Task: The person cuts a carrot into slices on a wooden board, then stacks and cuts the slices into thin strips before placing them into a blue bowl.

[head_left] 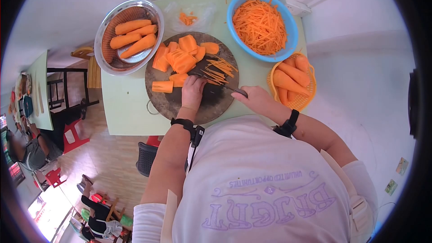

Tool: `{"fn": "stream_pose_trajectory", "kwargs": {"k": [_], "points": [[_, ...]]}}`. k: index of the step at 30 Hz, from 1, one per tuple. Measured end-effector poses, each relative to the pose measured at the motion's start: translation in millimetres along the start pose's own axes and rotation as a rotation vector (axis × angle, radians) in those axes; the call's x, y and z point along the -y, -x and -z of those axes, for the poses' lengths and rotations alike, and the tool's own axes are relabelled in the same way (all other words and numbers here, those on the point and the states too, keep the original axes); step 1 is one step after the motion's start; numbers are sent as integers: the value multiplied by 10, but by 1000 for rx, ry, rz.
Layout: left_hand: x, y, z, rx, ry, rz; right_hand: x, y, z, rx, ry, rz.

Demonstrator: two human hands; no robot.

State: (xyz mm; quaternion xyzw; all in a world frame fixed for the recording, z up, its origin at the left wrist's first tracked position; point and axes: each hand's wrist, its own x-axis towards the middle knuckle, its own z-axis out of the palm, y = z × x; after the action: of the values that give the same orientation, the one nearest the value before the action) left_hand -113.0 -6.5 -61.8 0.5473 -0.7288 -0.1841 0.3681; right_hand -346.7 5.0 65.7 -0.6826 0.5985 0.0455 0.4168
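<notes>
My right hand (255, 99) is wrapped round the dark handle of a knife (240, 92), whose blade points left over the round cutting board (198, 116). Close to the blade, the bent fingers of my left hand (193, 91) press down on carrot pieces; exactly what lies under the fingertips is hidden. Thin carrot strips (220, 68) lie just beyond the knife. Flat carrot slices (182, 59) are heaped on the far left of the board, and a cut carrot slab (162, 87) rests by its left edge.
A metal bowl (102, 58) of whole carrots stands back left, beside a plastic bag (204, 15) with carrot scraps. At back right is a blue basin (293, 40) of shredded carrot. A yellow basket (272, 83) of carrots sits near my right forearm. Other people are at left.
</notes>
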Motion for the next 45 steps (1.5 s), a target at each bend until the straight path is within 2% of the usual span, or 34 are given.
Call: {"fn": "stream_pose_trajectory", "kwargs": {"k": [13,16,18,22,24,28,30,33,37,45], "points": [[-28,-18,19,-2,-5,-6,-51,-103,-44,-19,23,33],[-16,-17,13,-3,-25,-8,-86,-173,-136,17,-17,8],[-5,-18,5,-4,-20,-15,-162,-177,-199,-50,-39,32],[-4,-32,30,2,-5,-40,-163,-134,-194,-57,-67,32],[-21,-35,53,5,-4,-41,-114,-74,-158,-72,-194,-19],[-8,-27,26,-6,11,-39,-90,7,-54,-70,-142,-58],[6,-19,21,-2,0,-39,-93,24,-59,-53,-55,-9],[7,-15,28,6,-10,-38,-20,41,-38,13,-44,-11],[4,-15,26,5,-5,-30,-44,12,-62,-13,-102,15],[-2,-7,34,20,-15,-16,1,-97,-55,6,11,0]]}}
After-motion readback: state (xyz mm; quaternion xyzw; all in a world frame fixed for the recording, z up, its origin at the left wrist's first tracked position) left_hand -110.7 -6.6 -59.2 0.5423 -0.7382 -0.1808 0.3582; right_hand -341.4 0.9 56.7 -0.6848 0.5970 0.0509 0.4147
